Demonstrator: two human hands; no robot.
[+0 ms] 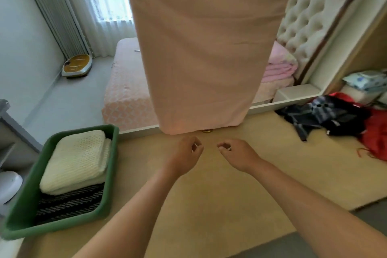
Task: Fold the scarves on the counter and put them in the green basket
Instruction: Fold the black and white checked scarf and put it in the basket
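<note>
Head view: you are mid-fold on the long, smooth peach fabric scarf (205, 48), with both hands below its hem.
Your left hand (184, 157) and right hand (238, 155) hover close together over the tan counter (219, 205), fingers loosely curled and gripping nothing. The scarf hangs as a wide, lightly creased panel. Its top runs out of frame, so what holds it cannot be told. Next, I judge, you need to pinch the two bottom corners and raise them to halve it. The green plastic basket (111, 174) at near left already holds a folded cream knitted scarf (77, 159) over a black patterned one (69, 205). A dark crumpled scarf (326, 117) and a red one (374, 134) wait at far right.
</note>
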